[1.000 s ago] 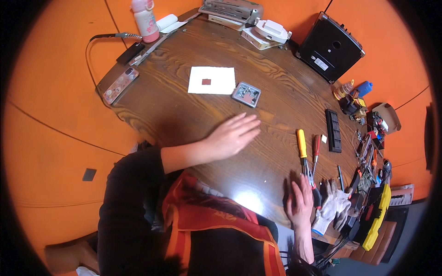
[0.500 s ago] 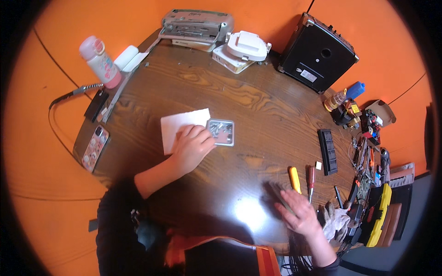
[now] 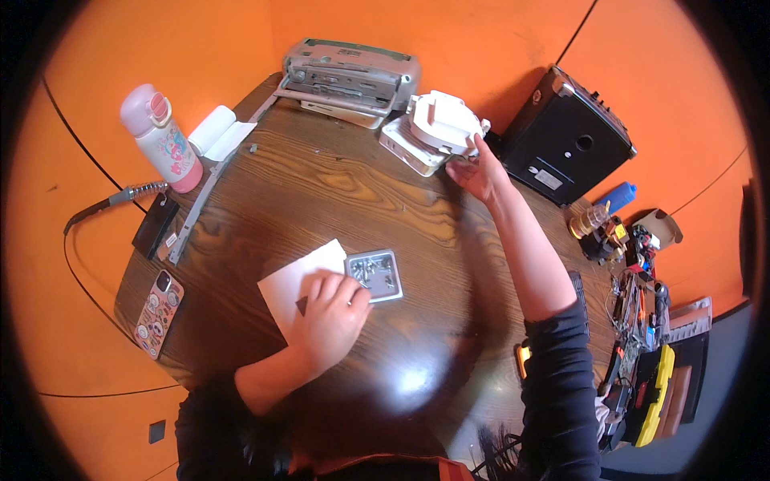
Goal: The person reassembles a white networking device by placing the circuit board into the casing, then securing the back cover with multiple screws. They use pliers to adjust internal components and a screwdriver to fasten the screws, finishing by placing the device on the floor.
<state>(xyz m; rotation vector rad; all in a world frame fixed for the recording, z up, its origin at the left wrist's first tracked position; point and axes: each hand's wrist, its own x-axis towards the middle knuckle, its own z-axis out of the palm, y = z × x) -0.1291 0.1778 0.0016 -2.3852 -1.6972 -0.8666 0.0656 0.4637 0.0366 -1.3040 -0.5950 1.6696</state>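
Note:
My left hand [image 3: 330, 319] rests with bent fingers on a sheet of white paper [image 3: 282, 287]. Its fingertips are hidden, and I cannot make out what is under them. Touching the paper's right side is a small clear tray [image 3: 374, 275] of loose metal screws. Stretched to the back of the table, my right hand [image 3: 480, 175] grips the near right edge of a white plastic housing [image 3: 443, 122], thumb in front and fingers along its side. That housing sits on a flat white box [image 3: 409, 149].
A grey machine casing [image 3: 349, 76] stands at the back, left of a black speaker box [image 3: 565, 136]. On the left are a pink-and-white bottle [image 3: 164, 144], a phone [image 3: 159, 311] and a soldering iron [image 3: 120, 196]. Tools and parts [image 3: 630, 313] crowd the right edge, partly behind my right arm.
My right hand has gone from beside the screwdrivers at the near right to the white housing at the back. My left hand stays at the paper. The whole view has shifted.

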